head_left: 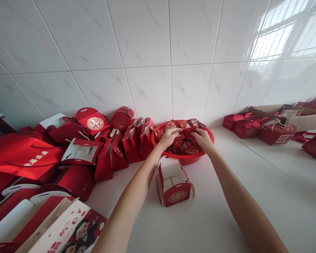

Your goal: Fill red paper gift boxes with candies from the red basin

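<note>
Both of my hands reach over a round red plastic basin (185, 160) heaped with small red wrapped packets (185, 146). My left hand (171, 136) is at the basin's left side, its fingers stretched out toward the middle over the packets. On the right, my right hand (202, 137) has its fingers and thumb pinched on a red packet (190, 132). Between my forearms, just in front of the basin, stands an open red gift box (177, 194) with a white inside and twisted rope handles; its bottom shows bare.
Many red gift boxes (118, 151) and a large red paper bag (28, 154) crowd the left side. At the right stand closed red boxes (276, 133) beside an open cardboard carton (308, 121). A tiled wall (147, 84) bounds the white countertop (213, 207).
</note>
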Demonstrator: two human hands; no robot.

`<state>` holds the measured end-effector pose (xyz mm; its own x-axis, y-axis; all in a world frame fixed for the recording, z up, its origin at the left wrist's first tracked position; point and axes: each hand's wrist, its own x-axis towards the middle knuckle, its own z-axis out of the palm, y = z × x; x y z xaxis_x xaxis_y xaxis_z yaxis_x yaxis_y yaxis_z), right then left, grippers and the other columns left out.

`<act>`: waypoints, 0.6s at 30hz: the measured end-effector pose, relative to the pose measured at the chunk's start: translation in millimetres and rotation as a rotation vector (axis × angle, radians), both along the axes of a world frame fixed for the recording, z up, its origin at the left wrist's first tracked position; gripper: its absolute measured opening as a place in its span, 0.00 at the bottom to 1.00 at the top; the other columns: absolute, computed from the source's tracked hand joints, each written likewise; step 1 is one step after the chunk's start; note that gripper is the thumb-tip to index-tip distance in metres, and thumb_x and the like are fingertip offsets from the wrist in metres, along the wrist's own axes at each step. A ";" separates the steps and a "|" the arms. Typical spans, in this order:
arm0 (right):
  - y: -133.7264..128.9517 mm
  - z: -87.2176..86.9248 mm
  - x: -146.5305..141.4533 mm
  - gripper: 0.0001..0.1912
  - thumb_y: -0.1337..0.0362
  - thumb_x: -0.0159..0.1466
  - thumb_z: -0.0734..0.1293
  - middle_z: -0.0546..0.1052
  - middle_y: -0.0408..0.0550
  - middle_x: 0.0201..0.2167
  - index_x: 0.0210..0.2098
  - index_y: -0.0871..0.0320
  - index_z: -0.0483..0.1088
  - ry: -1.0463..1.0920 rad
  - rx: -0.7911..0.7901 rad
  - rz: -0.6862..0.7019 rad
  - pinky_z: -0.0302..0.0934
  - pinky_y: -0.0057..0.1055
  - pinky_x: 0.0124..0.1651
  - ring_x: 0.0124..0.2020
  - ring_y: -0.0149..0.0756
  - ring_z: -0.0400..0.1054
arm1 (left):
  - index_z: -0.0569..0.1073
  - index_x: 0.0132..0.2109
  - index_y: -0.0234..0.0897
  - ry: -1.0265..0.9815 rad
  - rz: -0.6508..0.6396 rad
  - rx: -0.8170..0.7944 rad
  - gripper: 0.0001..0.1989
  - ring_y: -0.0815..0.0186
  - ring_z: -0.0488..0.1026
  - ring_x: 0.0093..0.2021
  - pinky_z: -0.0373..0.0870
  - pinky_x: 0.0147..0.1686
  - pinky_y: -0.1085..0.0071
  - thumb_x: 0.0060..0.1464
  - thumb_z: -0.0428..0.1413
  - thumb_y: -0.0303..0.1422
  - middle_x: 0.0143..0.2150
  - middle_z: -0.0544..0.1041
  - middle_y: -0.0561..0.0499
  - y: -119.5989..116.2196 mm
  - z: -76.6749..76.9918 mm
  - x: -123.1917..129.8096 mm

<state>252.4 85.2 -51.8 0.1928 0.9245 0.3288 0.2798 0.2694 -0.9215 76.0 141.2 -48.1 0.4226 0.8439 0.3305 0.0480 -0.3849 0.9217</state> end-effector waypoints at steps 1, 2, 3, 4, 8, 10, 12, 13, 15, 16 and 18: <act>-1.5 1.6 -0.7 0.13 0.63 0.57 0.62 0.81 0.44 0.33 0.35 0.54 0.79 -0.014 -0.002 0.011 0.69 0.35 0.43 0.38 0.41 0.75 | 0.81 0.44 0.36 -0.044 0.013 -0.027 0.15 0.58 0.76 0.52 0.69 0.58 0.59 0.53 0.54 0.25 0.46 0.82 0.46 -0.5 0.1 -0.8; -3.0 3.2 -1.2 0.14 0.64 0.57 0.62 0.81 0.44 0.34 0.36 0.54 0.79 -0.042 -0.008 0.018 0.69 0.36 0.44 0.39 0.41 0.75 | 0.81 0.43 0.36 -0.076 0.030 -0.052 0.14 0.58 0.76 0.52 0.68 0.58 0.58 0.53 0.54 0.26 0.47 0.82 0.46 -1.4 0.6 -1.5; -4.5 4.7 -1.7 0.15 0.65 0.56 0.62 0.82 0.45 0.35 0.36 0.54 0.80 -0.082 -0.014 0.027 0.69 0.38 0.46 0.40 0.42 0.75 | 0.81 0.42 0.36 -0.101 0.043 -0.080 0.13 0.57 0.76 0.51 0.69 0.58 0.57 0.53 0.54 0.26 0.46 0.82 0.46 -2.6 1.3 -2.1; -6.2 6.1 -2.1 0.15 0.67 0.55 0.63 0.82 0.45 0.36 0.36 0.54 0.80 -0.127 -0.019 0.046 0.69 0.39 0.48 0.41 0.43 0.75 | 0.81 0.42 0.36 -0.123 0.055 -0.109 0.12 0.57 0.77 0.50 0.70 0.57 0.56 0.54 0.54 0.27 0.45 0.82 0.46 -3.8 2.2 -2.6; -12.5 10.0 -4.4 0.22 0.70 0.51 0.65 0.82 0.47 0.43 0.44 0.53 0.79 -0.225 0.029 0.248 0.69 0.42 0.52 0.46 0.45 0.75 | 0.80 0.42 0.36 -0.155 0.116 -0.140 0.12 0.56 0.77 0.51 0.68 0.57 0.56 0.54 0.54 0.27 0.44 0.82 0.46 -7.6 6.1 -3.5; -14.1 10.7 -6.1 0.24 0.69 0.53 0.66 0.80 0.48 0.48 0.48 0.53 0.77 -0.194 0.081 0.316 0.69 0.43 0.52 0.49 0.46 0.74 | 0.81 0.39 0.36 -0.142 0.140 -0.102 0.11 0.57 0.75 0.53 0.66 0.60 0.57 0.53 0.54 0.25 0.47 0.81 0.46 -7.8 7.0 -2.7; -14.5 10.7 -7.8 0.23 0.67 0.55 0.67 0.78 0.50 0.52 0.51 0.53 0.75 -0.153 0.133 0.336 0.69 0.44 0.53 0.50 0.46 0.74 | 0.80 0.39 0.36 -0.113 0.123 -0.089 0.11 0.57 0.75 0.53 0.65 0.60 0.58 0.52 0.53 0.25 0.47 0.81 0.46 -7.2 7.1 -1.2; -14.5 10.7 -8.6 0.23 0.65 0.56 0.68 0.78 0.50 0.52 0.52 0.53 0.75 -0.138 0.156 0.346 0.70 0.44 0.52 0.50 0.45 0.74 | 0.80 0.39 0.36 -0.098 0.110 -0.087 0.11 0.57 0.75 0.52 0.66 0.59 0.58 0.52 0.53 0.25 0.47 0.81 0.46 -6.8 7.0 -0.3; -14.3 10.6 -10.0 0.23 0.63 0.57 0.69 0.78 0.50 0.52 0.53 0.52 0.74 -0.115 0.191 0.364 0.70 0.44 0.51 0.48 0.44 0.75 | 0.80 0.39 0.36 -0.066 0.088 -0.074 0.12 0.58 0.75 0.51 0.67 0.58 0.59 0.53 0.53 0.26 0.46 0.81 0.46 -6.2 6.6 1.0; -14.3 10.5 -10.6 0.23 0.62 0.57 0.70 0.78 0.50 0.51 0.53 0.51 0.74 -0.104 0.197 0.368 0.71 0.44 0.49 0.46 0.44 0.75 | 0.80 0.40 0.36 -0.049 0.077 -0.064 0.12 0.58 0.75 0.52 0.67 0.57 0.60 0.53 0.53 0.26 0.46 0.81 0.46 -6.1 6.4 1.3; -14.5 10.6 -11.8 0.21 0.62 0.57 0.71 0.78 0.49 0.50 0.50 0.51 0.75 -0.095 0.185 0.356 0.71 0.43 0.47 0.43 0.43 0.76 | 0.81 0.42 0.36 -0.014 0.061 -0.040 0.13 0.59 0.75 0.53 0.67 0.57 0.61 0.54 0.53 0.26 0.47 0.81 0.47 -6.2 6.1 1.6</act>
<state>240.6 70.7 -41.2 -0.1675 0.8515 0.4968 0.2207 0.5235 -0.8229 77.5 135.0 -42.0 0.3660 0.8805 0.3012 0.0575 -0.3445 0.9370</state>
